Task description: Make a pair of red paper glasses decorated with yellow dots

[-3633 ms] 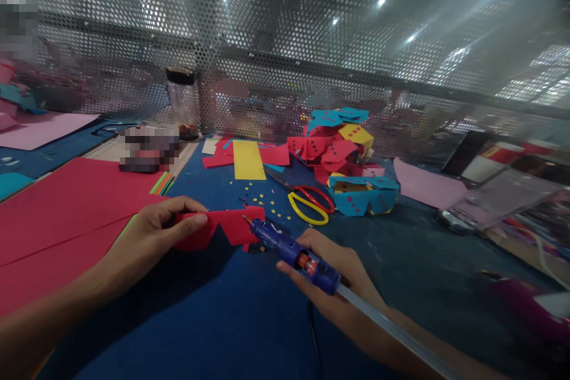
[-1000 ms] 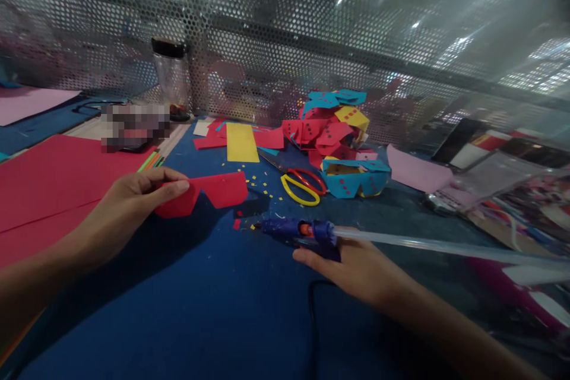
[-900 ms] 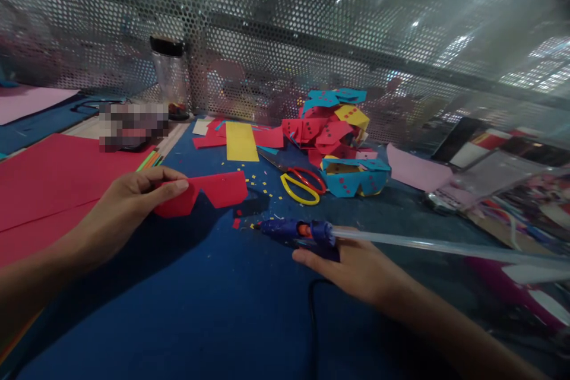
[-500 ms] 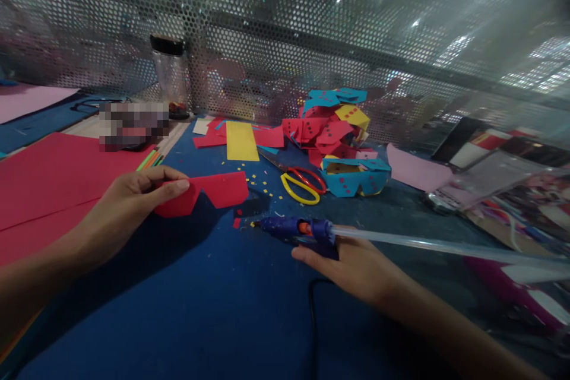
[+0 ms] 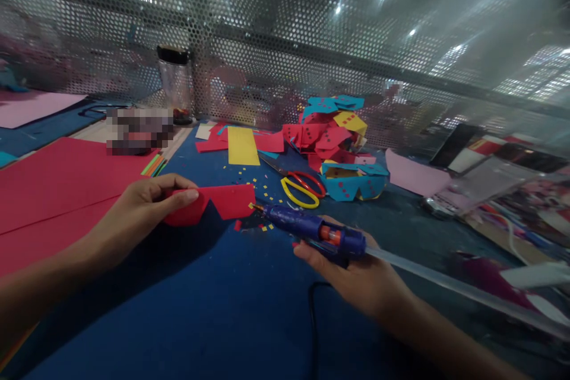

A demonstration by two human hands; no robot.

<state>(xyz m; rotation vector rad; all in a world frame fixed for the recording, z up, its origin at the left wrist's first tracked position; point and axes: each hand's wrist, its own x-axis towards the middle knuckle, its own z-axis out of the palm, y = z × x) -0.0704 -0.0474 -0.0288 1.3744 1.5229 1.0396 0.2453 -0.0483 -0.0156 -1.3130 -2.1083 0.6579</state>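
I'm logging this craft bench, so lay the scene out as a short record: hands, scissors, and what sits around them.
Left hand: pinches a red paper cutout
Right hand: grips a blue glue gun
Nozzle: at the cutout's free end; contact unclear
Scissors: on the blue table, one handle loop yellow, one red
Beside scissors: dotted blue paper piece
Behind: heap of red, blue and yellow paper

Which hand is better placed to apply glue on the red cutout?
Probably the right hand: it holds the blue glue gun, nozzle close to the red cutout. The left hand pinches the cutout's opposite end.
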